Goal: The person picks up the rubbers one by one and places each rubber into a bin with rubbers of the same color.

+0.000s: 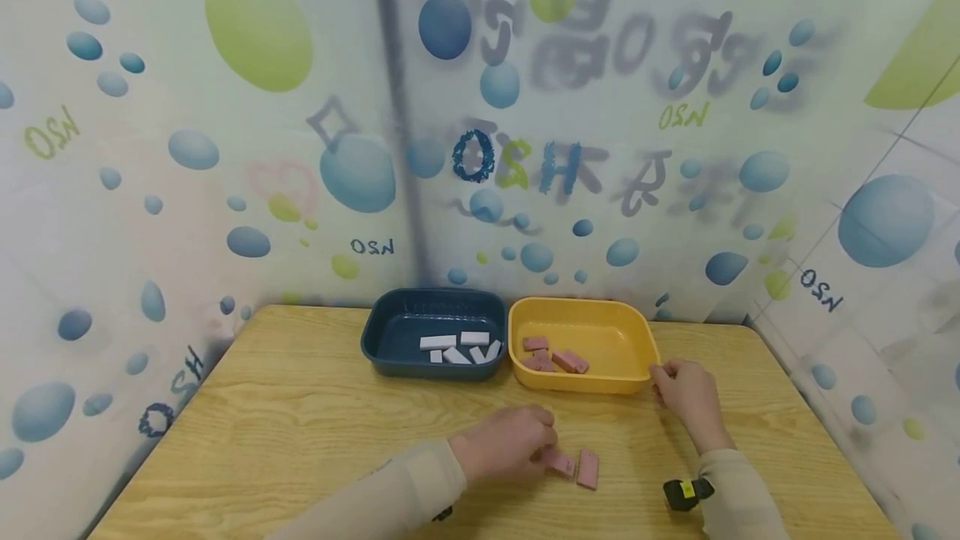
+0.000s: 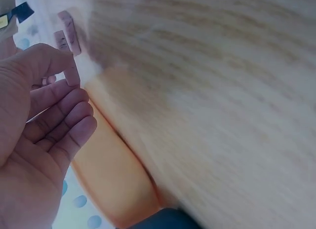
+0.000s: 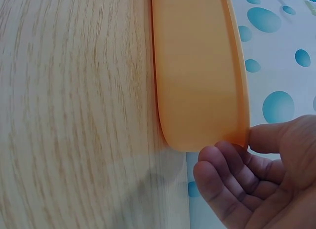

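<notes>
In the head view my left hand (image 1: 510, 444) is low over the table, its fingers curled at the end of a small pink block (image 1: 560, 463). The thumb bends toward the fingertips in the left wrist view and hides part of that block (image 2: 60, 40). Close by on its right lies a second pink block (image 1: 588, 469). My right hand (image 1: 686, 397) pinches the near right corner of the yellow tray (image 1: 585, 385), thumb on the rim and fingers against the wall, as the right wrist view (image 3: 264, 174) shows. Several pink blocks (image 1: 536, 343) lie in the tray's left part.
A dark blue tray (image 1: 435, 371) stands left of the yellow one, with several white blocks (image 1: 437, 342) inside. Both trays are near the back edge of the wooden table (image 1: 300, 423). A patterned curtain (image 1: 300, 148) hangs behind and around the table.
</notes>
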A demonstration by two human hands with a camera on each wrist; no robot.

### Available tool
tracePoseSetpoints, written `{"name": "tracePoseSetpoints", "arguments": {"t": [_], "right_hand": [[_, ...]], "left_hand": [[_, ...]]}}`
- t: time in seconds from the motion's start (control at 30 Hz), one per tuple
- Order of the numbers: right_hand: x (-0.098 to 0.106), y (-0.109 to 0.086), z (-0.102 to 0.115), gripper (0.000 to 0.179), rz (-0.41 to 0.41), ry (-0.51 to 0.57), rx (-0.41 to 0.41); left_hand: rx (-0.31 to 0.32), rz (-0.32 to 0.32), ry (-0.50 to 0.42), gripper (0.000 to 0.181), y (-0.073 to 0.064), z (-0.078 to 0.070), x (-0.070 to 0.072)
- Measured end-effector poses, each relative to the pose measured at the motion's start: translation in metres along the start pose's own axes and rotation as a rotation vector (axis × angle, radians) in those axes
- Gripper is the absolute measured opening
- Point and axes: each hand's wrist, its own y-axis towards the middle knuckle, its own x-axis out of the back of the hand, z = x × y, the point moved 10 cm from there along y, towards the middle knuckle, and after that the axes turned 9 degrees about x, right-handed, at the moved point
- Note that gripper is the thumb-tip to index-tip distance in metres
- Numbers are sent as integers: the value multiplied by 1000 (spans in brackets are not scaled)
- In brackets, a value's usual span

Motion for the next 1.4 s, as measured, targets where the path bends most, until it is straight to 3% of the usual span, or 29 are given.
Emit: {"name": "tracePoseSetpoints", "arguments": {"t": [0.37,0.67,1.07,1.23,1.4], "right_hand": [[-1,0,-3,30,-3,-15,13],[-1,0,-3,30,-3,-9,2],[0,-1,0,30,-2,-17,7],[-1,-1,0,30,2,-14,6],[-1,0,0,30,0,-15,4]], "left_hand": [[-33,-97,83,10,8,-4,18],[-13,-117,-3,6,16,3,28],[47,-288,97,10,19,12,48],[81,-352,78,9,23,17,56],[124,-371,-17,15,28,23,63]]}}
